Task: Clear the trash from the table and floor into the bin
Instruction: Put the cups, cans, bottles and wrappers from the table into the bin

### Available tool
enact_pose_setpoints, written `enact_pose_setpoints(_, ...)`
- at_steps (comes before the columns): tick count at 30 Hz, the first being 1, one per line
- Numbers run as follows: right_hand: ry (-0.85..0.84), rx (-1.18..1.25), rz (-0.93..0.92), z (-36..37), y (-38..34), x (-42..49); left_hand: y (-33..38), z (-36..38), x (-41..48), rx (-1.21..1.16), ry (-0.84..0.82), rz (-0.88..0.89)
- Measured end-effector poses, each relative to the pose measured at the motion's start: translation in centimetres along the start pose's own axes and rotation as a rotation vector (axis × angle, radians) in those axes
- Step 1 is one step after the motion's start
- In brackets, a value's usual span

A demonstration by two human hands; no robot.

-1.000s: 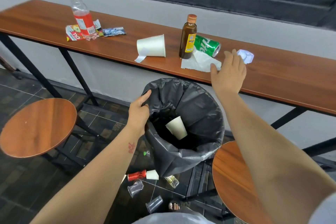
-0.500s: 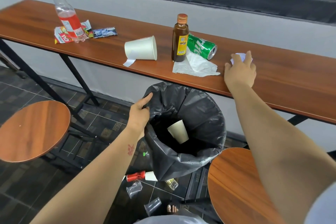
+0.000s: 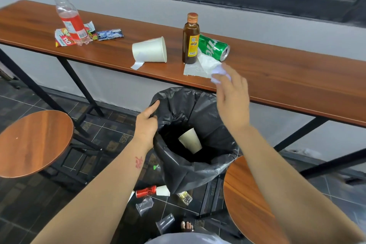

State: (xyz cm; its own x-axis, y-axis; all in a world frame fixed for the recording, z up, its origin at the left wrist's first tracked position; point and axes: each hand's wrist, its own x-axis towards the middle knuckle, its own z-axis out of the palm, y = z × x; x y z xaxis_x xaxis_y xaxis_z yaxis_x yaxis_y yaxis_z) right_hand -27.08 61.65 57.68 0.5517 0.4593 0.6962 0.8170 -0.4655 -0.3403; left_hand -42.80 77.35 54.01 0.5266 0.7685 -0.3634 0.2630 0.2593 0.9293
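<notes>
My right hand (image 3: pixel 231 97) pinches the small crumpled white paper wad (image 3: pixel 218 74) at the bench edge, the black-lined bin's (image 3: pixel 198 170) mouth directly below-left, left hand (image 3: pixel 147 123) gripping its liner rim.

A single wide-angle view from a camera on the person's head, facing forward and steeply down; both forearms reach in from the bottom edge, close to the lens; the long wooden worktop (image 3: pixel 277 69) crosses the upper half; the lined bin (image 3: pixel 198 166) sits directly below, centre frame.
</notes>
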Motion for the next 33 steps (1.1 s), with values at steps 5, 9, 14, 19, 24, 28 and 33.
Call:
enact_pose_setpoints(5,-0.425,-0.046,-0.023,2.1,-2.8,-5.9,0.3,-1.3,-0.8,0.016,0.015,0.033)
enact_pose_setpoints(9,-0.703,-0.074,0.030,3.0,-3.0,-7.0,0.5,-2.3,-0.8,0.019,0.011,0.034)
enact_pose_setpoints(14,-0.426,0.034,0.047,2.6,-5.0,-4.5,0.9,-3.5,-0.7,-0.019,0.029,0.045)
enact_pose_setpoints(19,-0.165,0.177,0.136,2.8,-6.6,2.4,0.5,-4.7,0.5,-0.078,0.018,0.038)
enact_pose_setpoints(24,-0.078,0.225,0.372,5.7,-6.0,8.7,0.3,-5.2,1.3,-0.105,0.054,0.024)
enact_pose_setpoints(28,-0.080,0.257,0.500,7.8,-5.6,11.7,0.5,-5.2,1.6,-0.084,0.094,0.016)
enact_pose_setpoints(33,-0.081,0.281,0.528,9.2,-5.1,12.6,0.8,-5.0,1.9,-0.079,0.107,0.014)
